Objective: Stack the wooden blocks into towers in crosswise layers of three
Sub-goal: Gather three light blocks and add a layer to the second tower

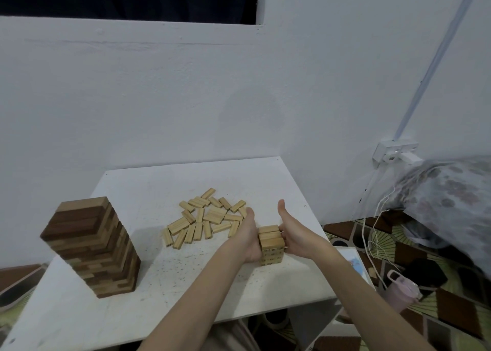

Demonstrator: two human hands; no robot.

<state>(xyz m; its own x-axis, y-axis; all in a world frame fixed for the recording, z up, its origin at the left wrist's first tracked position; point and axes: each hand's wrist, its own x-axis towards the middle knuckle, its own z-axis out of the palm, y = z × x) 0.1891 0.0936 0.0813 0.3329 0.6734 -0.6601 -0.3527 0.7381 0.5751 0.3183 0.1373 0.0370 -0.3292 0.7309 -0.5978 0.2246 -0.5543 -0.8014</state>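
Low white table point(148, 191) set against a white wall, bearing all the blocks. At the right side of the tabletop, a small tower of pale wooden blocks point(271, 244), several layers high, top layer of three lying side by side, layers below too small to count. Left hand point(248, 233) pressed flat against the tower's left face, fingers straight and pointing away, thumb up, clasping nothing. Right hand point(292, 233) pressed flat against the right face the same way, fingers stretched, thumb raised, nothing curled round a block. Tower squeezed between the two palms. Just behind and left of the hands, a loose heap of pale blocks point(207, 216), scattered flat on the tabletop, some overlapping, the nearest ones touching the left hand. Far left of the table, well apart from the heap, a taller tower of darker brown blocks point(95, 247), upright, in crosswise layers. Beyond the table's right edge, a pink bottle point(401, 292) on a patterned floor, contents hidden; near it white cables point(372, 233) hanging from a wall socket point(393, 151), and a floral bundle of cloth point(446, 199).
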